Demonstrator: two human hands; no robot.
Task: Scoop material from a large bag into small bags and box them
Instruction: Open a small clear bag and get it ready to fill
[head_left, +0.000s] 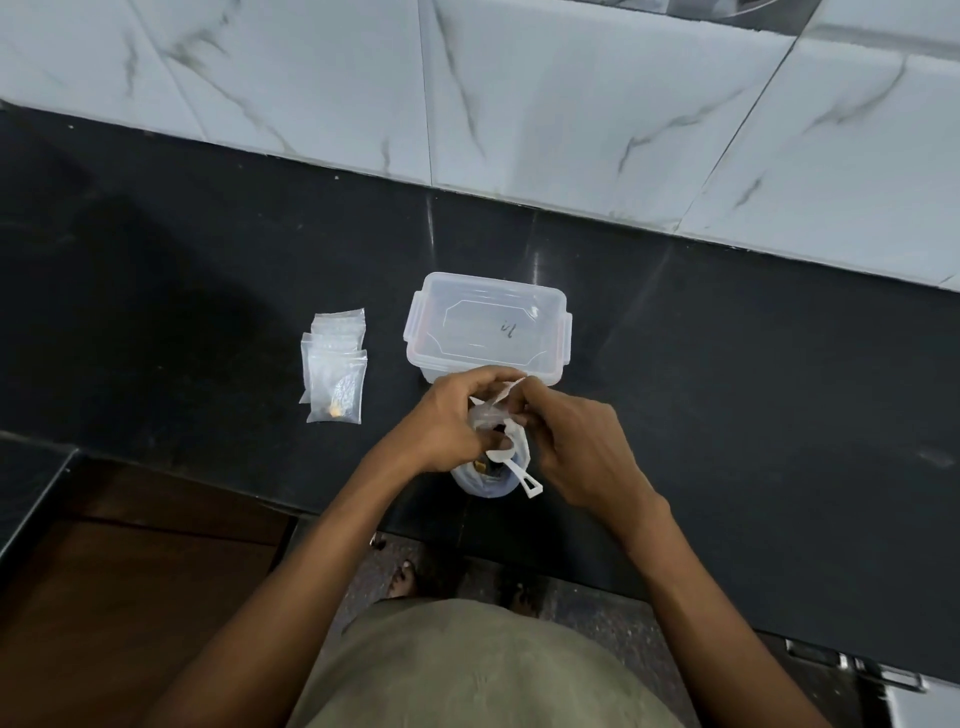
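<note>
Head camera, looking down: you stood at a black worktop (208, 270) set against a wall of white marbled tiles (571, 104), both hands working together over the large bag (480, 480) near the worktop's front edge. Your left hand (452, 415) had its fingers curled around a small clear bag (485, 415), pinching it at the top, while your right hand (576, 441) pinched the same small bag from the other side, its fingers bent in toward the bag's white upper edge. Whether the small bag's mouth was sealed could not be told, as your fingers covered it. A white scoop (511, 470) rested in the open mouth of the large bag just below your hands, its bowl down among dark contents and its handle sticking out toward you on the right; neither hand held it. A clear plastic box (488, 327) with clip flaps on its sides stood just behind your hands, nearly touching them, with a dark scribble showing through it; you could not tell whether a lid was on. To the left, well apart from the box, a stack of small bags (335, 364) lay flat on the worktop, the nearest one holding a few small bits, one yellow.
</note>
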